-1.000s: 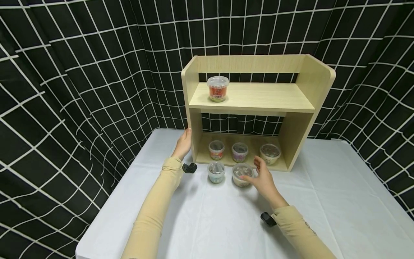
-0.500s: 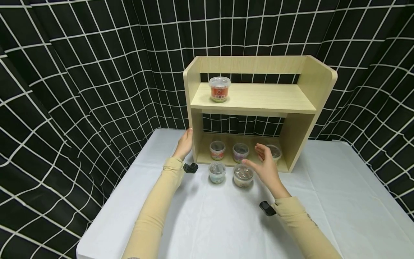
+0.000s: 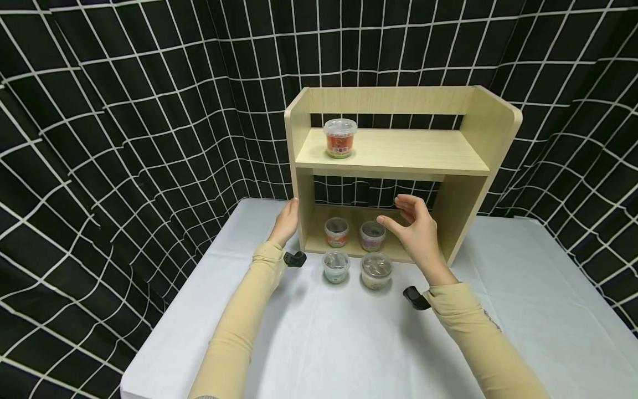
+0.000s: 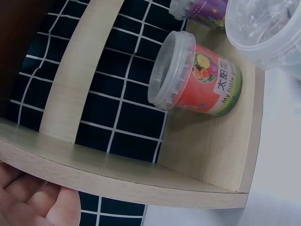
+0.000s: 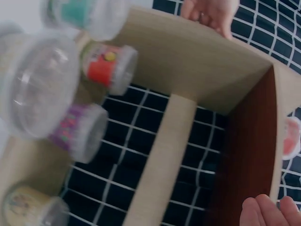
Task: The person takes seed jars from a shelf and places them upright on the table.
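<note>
My left hand rests against the outer face of the left side panel of a two-tier wooden shelf; no cup is in it. My right hand hovers before the lower compartment, thumb and fingers spread in a curve around nothing. Inside that compartment stand a red-labelled lidded cup and a purple-labelled cup. A yellowish cup shows in the right wrist view; in the head view the right hand covers it. A teal-labelled cup and a wider pale cup stand on the table before the shelf.
On the upper tier, towards the left, sits a red cup with a clear lid. The shelf stands on a table under a white cloth. Black curtains with a white grid surround the back and sides.
From beside the wider pale cup, my right hand has moved up and back to the shelf's lower compartment, now covering the yellowish cup. The left hand has stayed at the side panel.
</note>
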Tool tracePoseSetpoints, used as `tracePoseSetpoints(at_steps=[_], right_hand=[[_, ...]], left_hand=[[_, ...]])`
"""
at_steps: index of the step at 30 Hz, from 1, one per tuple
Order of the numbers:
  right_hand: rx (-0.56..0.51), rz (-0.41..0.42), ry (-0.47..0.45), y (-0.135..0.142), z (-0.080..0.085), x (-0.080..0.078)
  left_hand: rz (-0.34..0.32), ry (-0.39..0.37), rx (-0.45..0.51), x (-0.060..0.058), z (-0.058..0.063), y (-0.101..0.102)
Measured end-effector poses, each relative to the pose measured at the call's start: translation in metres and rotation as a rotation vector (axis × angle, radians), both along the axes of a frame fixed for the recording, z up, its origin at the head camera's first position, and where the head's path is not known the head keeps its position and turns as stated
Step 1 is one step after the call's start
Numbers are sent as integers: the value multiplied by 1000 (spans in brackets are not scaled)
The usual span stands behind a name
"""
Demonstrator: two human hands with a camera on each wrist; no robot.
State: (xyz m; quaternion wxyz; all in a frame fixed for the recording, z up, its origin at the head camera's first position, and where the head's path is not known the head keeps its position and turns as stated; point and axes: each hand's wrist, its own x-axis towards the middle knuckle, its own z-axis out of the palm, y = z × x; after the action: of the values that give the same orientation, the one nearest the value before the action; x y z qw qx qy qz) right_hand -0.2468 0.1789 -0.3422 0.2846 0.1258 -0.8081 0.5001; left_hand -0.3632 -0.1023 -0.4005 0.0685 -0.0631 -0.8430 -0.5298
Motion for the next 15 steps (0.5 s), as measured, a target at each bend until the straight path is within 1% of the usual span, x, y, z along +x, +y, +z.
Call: tracePoseSetpoints(at_steps=[8, 12, 15], right_hand=[[5, -4, 41, -4, 31, -8], [9, -5, 32, -10, 44, -13], [15, -16, 16, -15, 54, -20]], left_hand=[[-4, 9, -6, -1, 0, 1], [-4, 12, -12, -1, 0, 1], [-2, 10, -13, -1, -1, 1]])
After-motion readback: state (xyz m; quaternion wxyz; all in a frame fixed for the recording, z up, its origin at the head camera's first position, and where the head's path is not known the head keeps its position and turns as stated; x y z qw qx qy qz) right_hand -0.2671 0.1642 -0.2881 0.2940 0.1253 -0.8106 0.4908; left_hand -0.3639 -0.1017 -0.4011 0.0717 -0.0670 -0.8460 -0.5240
